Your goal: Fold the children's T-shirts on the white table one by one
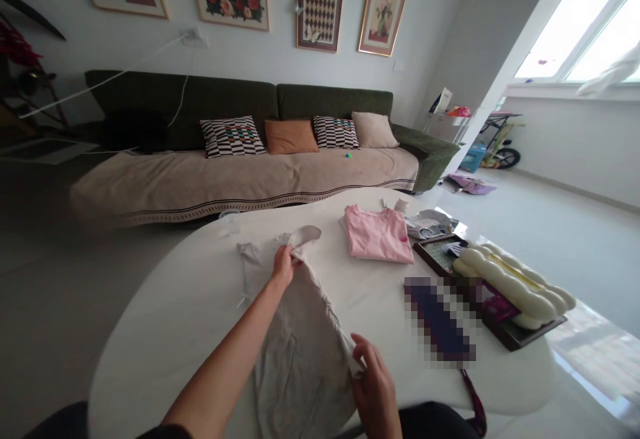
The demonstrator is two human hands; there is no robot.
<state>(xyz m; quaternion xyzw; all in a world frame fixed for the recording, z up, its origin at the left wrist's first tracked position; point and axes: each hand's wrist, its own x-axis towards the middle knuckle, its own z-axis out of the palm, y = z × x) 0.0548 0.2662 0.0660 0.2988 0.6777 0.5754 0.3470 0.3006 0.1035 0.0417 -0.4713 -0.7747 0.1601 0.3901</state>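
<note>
A light grey garment [300, 339] lies spread over the white table, its near end running off the bottom of the view. Thin ties or cords hang at its left edge. My left hand [285, 262] is closed on the garment's far part, close to a rounded flap of cloth. Lower down, at the garment's right edge, my right hand [373, 379] pinches the fabric between thumb and fingers. Between the two hands the edge is gathered into a slanting, crumpled fold. A folded pink shirt [379, 234] rests beyond my hands, to the right.
The rounded white table [165, 319] fills the foreground. On its right are a dark tray [515, 340] under a cream tissue-box-like puffy object [510, 279], a blurred-out dark item [440, 322] and a plastic packet [430, 224]. A clear cup [230, 221] stands far left. Behind is a green sofa [335, 99].
</note>
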